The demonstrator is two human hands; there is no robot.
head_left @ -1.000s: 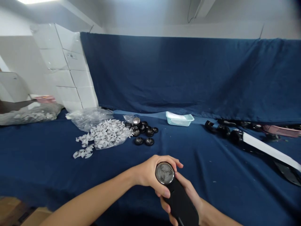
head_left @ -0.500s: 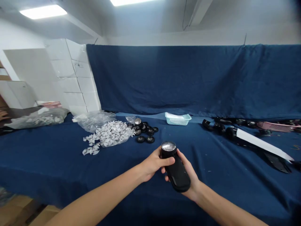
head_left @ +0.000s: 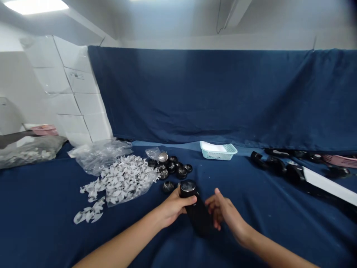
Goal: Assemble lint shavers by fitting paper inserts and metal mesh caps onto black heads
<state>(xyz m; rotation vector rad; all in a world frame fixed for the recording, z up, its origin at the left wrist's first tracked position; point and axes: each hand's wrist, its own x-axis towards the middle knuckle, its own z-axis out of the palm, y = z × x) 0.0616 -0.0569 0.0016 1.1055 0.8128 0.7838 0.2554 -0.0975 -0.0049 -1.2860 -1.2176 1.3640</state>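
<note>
My left hand (head_left: 175, 208) is wrapped round the head end of a black fabric shaver (head_left: 198, 217), its thumb across the front. The shaver's round metal-rimmed head (head_left: 187, 185) faces up and its body slants down to the right. To the right of the body is my right hand (head_left: 225, 213), off the shaver, thumb raised and fingers loosely curled with nothing visible in them. Just beyond the left hand lie several black round caps (head_left: 182, 172), one showing a silver mesh face (head_left: 163, 157).
Left of the caps, small white bladed pieces (head_left: 126, 176) spill from a clear plastic bag (head_left: 103, 152). A light-blue basket (head_left: 218, 152) stands by the blue curtain (head_left: 195, 93). At right are black shaver parts (head_left: 295, 173), a white strip (head_left: 330, 184) and a pink basket (head_left: 341, 160).
My right hand has let go of the shaver and moved off to its right. The shaver, still in my left hand, has shifted slightly left and down. The view has moved closer to the table.
</note>
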